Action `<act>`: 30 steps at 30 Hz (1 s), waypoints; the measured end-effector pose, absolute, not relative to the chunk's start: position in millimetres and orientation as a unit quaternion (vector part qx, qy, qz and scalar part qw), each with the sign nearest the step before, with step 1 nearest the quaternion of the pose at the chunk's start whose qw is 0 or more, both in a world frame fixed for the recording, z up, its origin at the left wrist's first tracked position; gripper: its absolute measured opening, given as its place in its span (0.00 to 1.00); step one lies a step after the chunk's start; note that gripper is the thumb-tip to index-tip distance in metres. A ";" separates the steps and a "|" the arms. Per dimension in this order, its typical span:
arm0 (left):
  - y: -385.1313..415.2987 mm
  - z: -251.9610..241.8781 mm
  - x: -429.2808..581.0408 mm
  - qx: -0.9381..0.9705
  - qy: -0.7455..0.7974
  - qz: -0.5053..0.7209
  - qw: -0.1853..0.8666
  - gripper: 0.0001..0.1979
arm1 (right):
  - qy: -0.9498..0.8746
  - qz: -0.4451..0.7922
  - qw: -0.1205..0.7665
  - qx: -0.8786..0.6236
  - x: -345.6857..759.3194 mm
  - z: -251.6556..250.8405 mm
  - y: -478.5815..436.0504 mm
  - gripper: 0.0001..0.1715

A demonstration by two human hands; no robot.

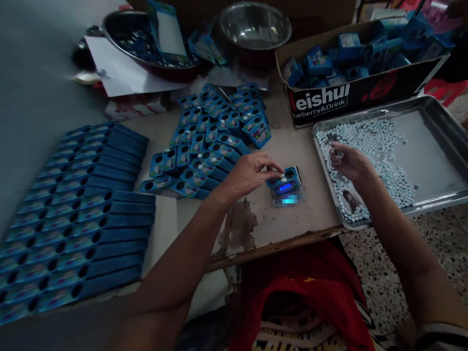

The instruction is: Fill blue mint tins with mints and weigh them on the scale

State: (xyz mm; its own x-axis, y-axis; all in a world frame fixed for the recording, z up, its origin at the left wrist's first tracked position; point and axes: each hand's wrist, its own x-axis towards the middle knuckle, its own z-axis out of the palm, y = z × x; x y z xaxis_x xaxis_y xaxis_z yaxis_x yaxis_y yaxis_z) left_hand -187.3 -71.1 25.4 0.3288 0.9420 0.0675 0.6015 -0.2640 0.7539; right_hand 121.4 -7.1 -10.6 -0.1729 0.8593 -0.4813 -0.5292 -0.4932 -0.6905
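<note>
A blue cardboard box (pixel 289 174) with a round dark hole stands on a small digital scale (pixel 285 187) whose display glows blue. My left hand (pixel 252 171) reaches to the box, its thumb and index finger pinched together over a small white candy at the box's top. My right hand (pixel 349 163) hovers above a metal tray (pixel 435 146), fingers curled around a few pale candies. Many small white and pale-blue candies (pixel 393 183) lie spread across the tray's left half. Part of the scale is blurred out.
Rows of blue boxes (pixel 84 214) fill the left of the table, with another loose group (pixel 204 141) in the middle. Behind stand a steel bowl (pixel 256 27), a larger basin (pixel 127 24) and a black carton (pixel 361 92) of blue boxes. The table's front edge (pixel 285 243) is worn.
</note>
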 end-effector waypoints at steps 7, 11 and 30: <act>-74.5 44.1 -160.2 0.817 0.463 0.235 0.248 0.08 | -0.202 0.745 0.462 -0.437 123.0 -13.5 -5.4 0.09; -75.5 60.2 -157.4 0.859 0.428 0.182 0.214 0.15 | -0.213 0.747 0.460 -0.430 124.6 -14.3 -3.7 0.09; -88.7 35.1 -179.0 0.749 0.535 0.264 0.288 0.07 | -0.218 0.744 0.466 -0.426 126.6 -15.4 -1.2 0.10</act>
